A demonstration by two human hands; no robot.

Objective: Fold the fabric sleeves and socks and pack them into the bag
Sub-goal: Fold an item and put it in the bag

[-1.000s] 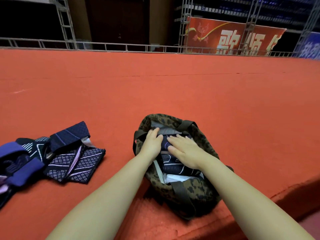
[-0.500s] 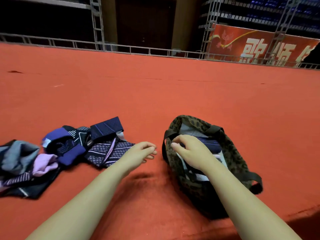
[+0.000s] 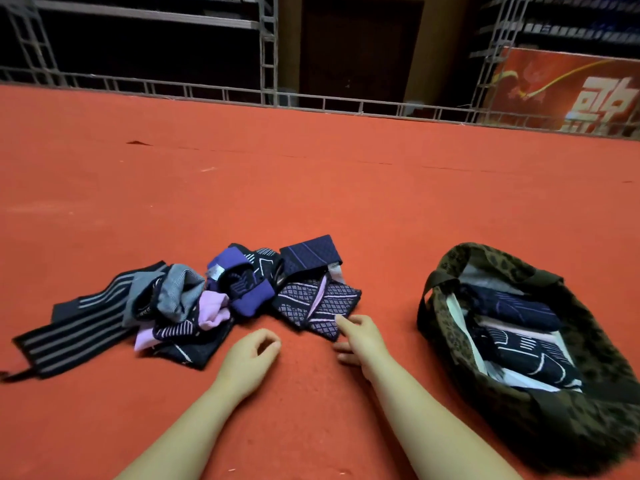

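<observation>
A leopard-print bag (image 3: 460,344) lies open on the red carpet at the right, with folded dark fabrics (image 3: 516,310) inside. To its left is a heap of socks and sleeves (image 3: 194,306): dark, striped, grey, purple and pink pieces. At the heap's right end lies a folded check-patterned dark piece (image 3: 311,303), with a navy piece (image 3: 310,256) behind it. My right hand (image 3: 362,337) reaches to the near corner of the check-patterned piece, fingertips at its edge. My left hand (image 3: 247,358) hovers over the carpet just in front of the heap, fingers loosely curled, holding nothing.
Red carpet (image 3: 311,188) stretches far ahead. A metal railing (image 3: 311,102) bounds its far edge. Scaffold towers and a red banner (image 3: 568,88) stand behind the railing.
Both hands have left the bag and moved left to the heap. The right hand, which was at the bag's mouth, now reaches the check-patterned piece. The view has swung left.
</observation>
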